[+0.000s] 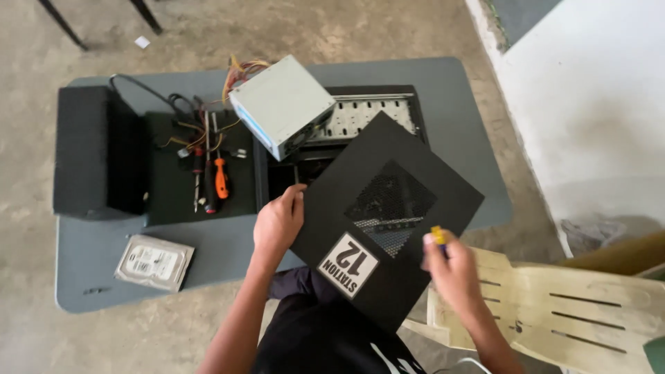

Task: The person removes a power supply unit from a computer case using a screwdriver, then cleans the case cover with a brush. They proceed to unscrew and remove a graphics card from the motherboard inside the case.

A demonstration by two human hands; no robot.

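Your left hand point(278, 223) grips the near-left edge of the black side panel point(385, 215), fingers curled over its rim; your right hand point(450, 266) is closed around a small tool with a yellow-and-blue handle point(438, 236) and also seems to steady the panel's right edge, though whether the fingers actually touch it cannot be told. The panel hangs tilted in the air, above your lap and the table's near edge, off the open computer case point(346, 138) lying flat on the grey table point(90, 263). Judgement: the cover is off and in hand, and the step now is handling it clear of the chassis; the next move calls for a flat, free spot and a steady two-point hold, as sheet metal this thin flexes and slips. Panel: matte black, rigid sheet, perforated mesh vent near centre, white sticker near one corner. Grey metal power supply point(280, 104) rests slanted on the case, coloured wires trailing. Screwdrivers point(211, 180) lie on the dark mat; a silver hard drive point(154, 262) lies near the table's left front. A cream plastic chair point(568, 305) stands to your right.
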